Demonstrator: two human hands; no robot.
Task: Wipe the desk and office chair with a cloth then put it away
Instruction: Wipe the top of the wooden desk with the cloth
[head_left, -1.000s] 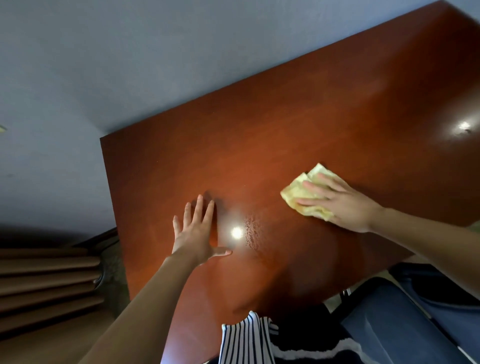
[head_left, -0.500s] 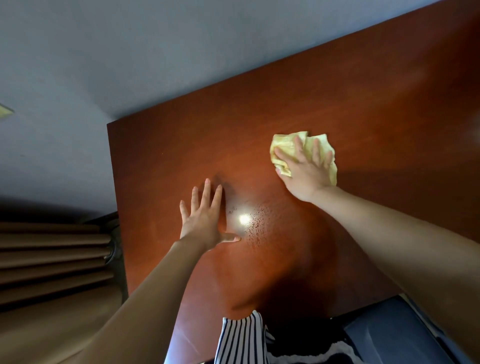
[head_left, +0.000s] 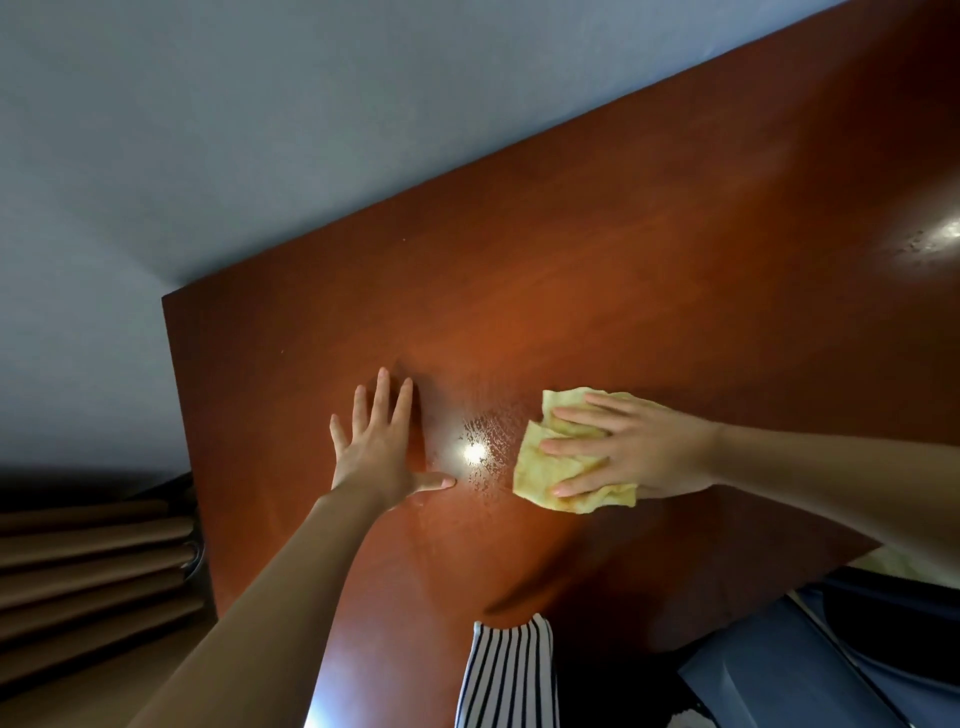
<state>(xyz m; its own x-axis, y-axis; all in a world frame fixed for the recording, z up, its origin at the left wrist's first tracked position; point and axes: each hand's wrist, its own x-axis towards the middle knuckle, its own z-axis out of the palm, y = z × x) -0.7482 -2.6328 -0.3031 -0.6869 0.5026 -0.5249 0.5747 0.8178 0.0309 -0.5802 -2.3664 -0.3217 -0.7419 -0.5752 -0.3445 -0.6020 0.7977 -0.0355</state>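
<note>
Your right hand (head_left: 631, 449) lies flat on the crumpled pale yellow cloth (head_left: 545, 470), with the fingers straight and spread, pressing it down on the glossy reddish-brown wooden desk (head_left: 597, 270); the fingers point to your left and they are not curled around the fabric. The cloth sits in the near half of the desk top, a little right of the middle, and its edges come out beyond your fingertips and under your palm. Your left hand (head_left: 376, 452) rests flat and relaxed on the same desk surface, the fingers straight and pointing away from you, the thumb stretched out to the right, and it holds nothing. Between your two hands there is a bright round reflection of light (head_left: 474, 452) on the wood, and around it you can see small wet marks. A second, softer bright reflection (head_left: 935, 239) shows at the far right side of the desk. The far edge of the desk meets a plain grey-blue wall (head_left: 260, 130). To the left of the desk hang brown folded curtains (head_left: 93, 561). At the bottom, just at the near edge of the desk, you see a black-and-white striped garment (head_left: 506, 675), and to the right of it the dark blue seat of an office chair (head_left: 779, 670), only partly in view
</note>
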